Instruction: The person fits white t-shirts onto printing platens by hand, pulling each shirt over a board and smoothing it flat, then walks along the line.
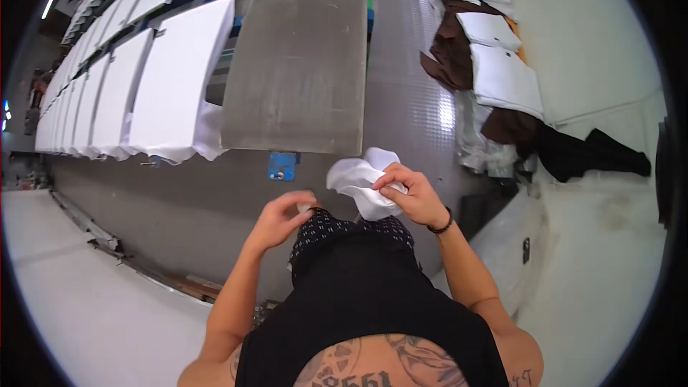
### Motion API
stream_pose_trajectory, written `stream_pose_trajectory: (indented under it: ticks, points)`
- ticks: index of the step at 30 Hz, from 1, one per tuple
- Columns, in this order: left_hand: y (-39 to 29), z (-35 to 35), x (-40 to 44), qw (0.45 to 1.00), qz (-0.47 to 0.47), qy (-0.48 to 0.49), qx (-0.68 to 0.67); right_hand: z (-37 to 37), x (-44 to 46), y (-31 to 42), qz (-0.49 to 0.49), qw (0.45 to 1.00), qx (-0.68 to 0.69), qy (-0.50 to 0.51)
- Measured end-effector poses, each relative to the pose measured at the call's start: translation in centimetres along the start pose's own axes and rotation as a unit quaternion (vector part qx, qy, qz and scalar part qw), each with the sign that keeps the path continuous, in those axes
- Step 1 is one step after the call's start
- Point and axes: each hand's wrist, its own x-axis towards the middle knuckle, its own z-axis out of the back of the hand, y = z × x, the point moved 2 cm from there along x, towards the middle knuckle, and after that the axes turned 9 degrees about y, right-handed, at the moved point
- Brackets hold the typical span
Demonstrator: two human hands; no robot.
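Observation:
Bunched white cloth (362, 179) hangs from my right hand (410, 197), its thumb and fingers pinched on the fabric's right side. The loose part of the cloth spreads left and up, in front of my body. My left hand (282, 218) is left of the cloth and apart from it, close to the patterned dark shorts (326, 228). Its fingers are curved and apart, slightly blurred, with no held object that I can make out. Just beyond both hands is a bare grey flat board (297, 72), with a blue bracket (282, 166) at its near end.
More boards covered in white fabric (179, 79) fan out to the left. On the right, folded white garments (505, 79) lie with brown cloth (451, 50), black cloth (588, 154) and clear plastic (484, 140). Grey floor (405, 50) runs between.

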Motion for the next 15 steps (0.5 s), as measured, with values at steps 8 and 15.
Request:
stream_pose_trajectory:
  ticks: [8,15]
  points:
    - [3.5,-6.0,11.8,0.930,-0.250,-0.073,0.260,-6.5,-5.8,12.0,-0.058,0.984,-0.100,-0.133]
    - [16.4,0.3,3.0,0.903,-0.107,-0.012,0.417,-8.6,-12.1,11.6,-0.155,0.715,-0.564,-0.382]
